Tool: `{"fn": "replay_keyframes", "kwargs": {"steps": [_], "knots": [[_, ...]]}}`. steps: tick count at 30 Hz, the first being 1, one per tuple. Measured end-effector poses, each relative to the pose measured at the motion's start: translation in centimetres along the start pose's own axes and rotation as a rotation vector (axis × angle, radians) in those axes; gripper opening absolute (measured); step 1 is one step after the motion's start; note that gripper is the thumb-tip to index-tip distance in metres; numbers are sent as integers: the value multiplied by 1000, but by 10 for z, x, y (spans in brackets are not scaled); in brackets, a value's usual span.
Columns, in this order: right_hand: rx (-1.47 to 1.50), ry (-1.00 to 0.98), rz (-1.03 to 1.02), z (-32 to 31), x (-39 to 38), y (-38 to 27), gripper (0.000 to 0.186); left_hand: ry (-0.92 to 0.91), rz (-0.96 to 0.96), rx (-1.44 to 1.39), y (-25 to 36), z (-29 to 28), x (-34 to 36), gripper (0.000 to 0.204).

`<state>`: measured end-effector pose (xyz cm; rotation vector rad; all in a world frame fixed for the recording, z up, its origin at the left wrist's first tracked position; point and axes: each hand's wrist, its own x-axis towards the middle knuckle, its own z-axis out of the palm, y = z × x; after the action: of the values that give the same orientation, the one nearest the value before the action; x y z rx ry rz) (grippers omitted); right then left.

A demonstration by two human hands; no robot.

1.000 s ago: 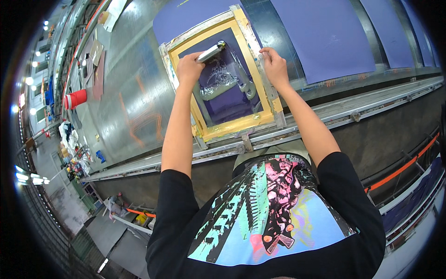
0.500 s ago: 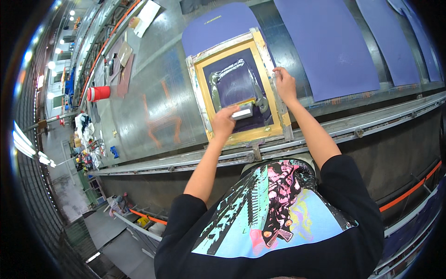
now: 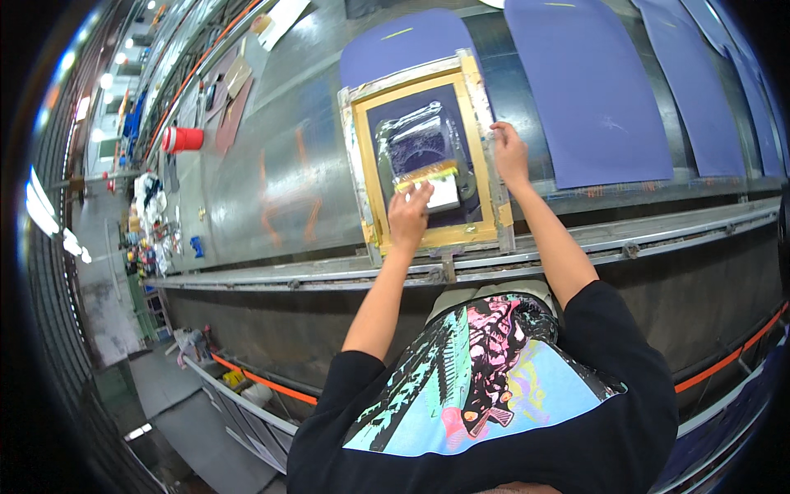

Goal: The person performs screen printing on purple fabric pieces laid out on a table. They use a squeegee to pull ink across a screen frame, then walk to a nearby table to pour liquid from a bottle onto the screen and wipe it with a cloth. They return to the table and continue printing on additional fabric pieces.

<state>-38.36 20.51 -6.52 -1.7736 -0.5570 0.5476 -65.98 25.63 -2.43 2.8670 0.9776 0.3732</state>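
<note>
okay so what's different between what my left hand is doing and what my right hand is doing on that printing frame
The left hand grips the squeegee inside the screen frame, over the dark mesh; the right hand rests on the frame's right rail and holds no tool. The left hand sits near the frame's lower edge, the right hand farther up its side. The left fingers curl closed; the right lie flatter. Both touch the same frame on the long table.

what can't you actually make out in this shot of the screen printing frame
Head view only:
- Squeegee handle: covered by the left hand.
- Fabric panel under the printing frame: only its top end shows.
- Design on the mesh: glare and smeared ink blur it.
- Right hand fingertips: too small to tell how they grip the frame edge.
</note>
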Motion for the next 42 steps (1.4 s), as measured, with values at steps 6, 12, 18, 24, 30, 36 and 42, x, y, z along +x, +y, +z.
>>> {"fn": "replay_keyframes", "kwargs": {"steps": [6, 12, 18, 24, 30, 36, 42], "knots": [[-84, 14, -86, -6, -12, -5, 20, 149, -273, -336, -6, -45, -64, 40], [61, -1, -272, -13, -22, -26, 23, 498, -1043, -932, -90, -41, -64, 67], [130, -17, -200, -22, -65, -130, 24, 259, -907, -1448, -126, -126, -127, 86], [331, -55, -129, -13, -164, -156, 24, 376, -788, -1406, -122, -248, -258, 89], [472, -288, -82, 7, -134, -112, 25, 657, -871, -1246, -19, -258, -274, 58], [430, -646, -156, 81, -74, -115, 24, 1078, -924, -1179, 36, -178, -285, 56], [597, -897, -192, 197, -22, -83, 21, 1401, -1007, -923, 64, -109, -259, 56]]}}
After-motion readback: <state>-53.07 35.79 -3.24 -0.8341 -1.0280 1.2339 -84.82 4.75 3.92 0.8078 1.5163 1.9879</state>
